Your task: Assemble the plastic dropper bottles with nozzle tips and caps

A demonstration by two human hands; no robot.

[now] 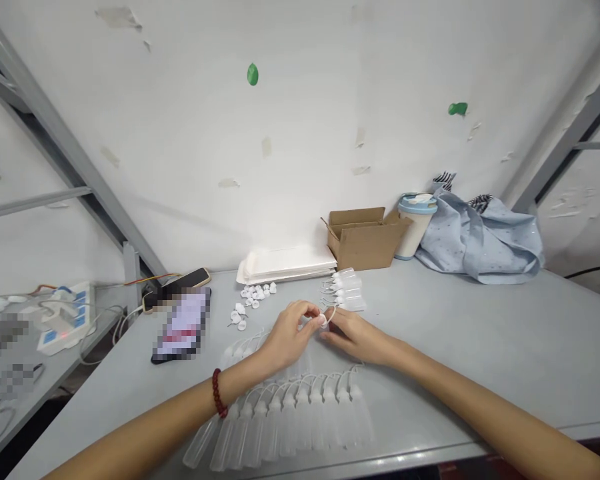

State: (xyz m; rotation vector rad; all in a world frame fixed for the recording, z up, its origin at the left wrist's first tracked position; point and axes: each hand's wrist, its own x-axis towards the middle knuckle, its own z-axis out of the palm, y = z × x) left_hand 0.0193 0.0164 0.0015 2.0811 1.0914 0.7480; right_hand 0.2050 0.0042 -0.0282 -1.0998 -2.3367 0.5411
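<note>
My left hand [291, 335], with a dark red bead bracelet on its wrist, pinches a small white cap [323, 320] between thumb and fingertips. A white cord loop [333, 315] rises from the cap and curves past the fingers of my right hand [356, 337]. That hand is closed close against the cap; what its fingers grip is mostly hidden. Below my hands lies a row of clear plastic tubes [293, 423] with white tops and cord loops. More tubes lie partly behind my left forearm. Beyond my left hand are scattered loose white caps [255, 294].
Several capped tubes [349, 291] lie beyond my right hand. Against the wall stand flat white boxes [290, 262], an open cardboard box [366, 245], a lidded cup [414, 227] and a light blue cloth bag [483, 237]. Phones [184, 327] and a power strip [70, 320] are at left.
</note>
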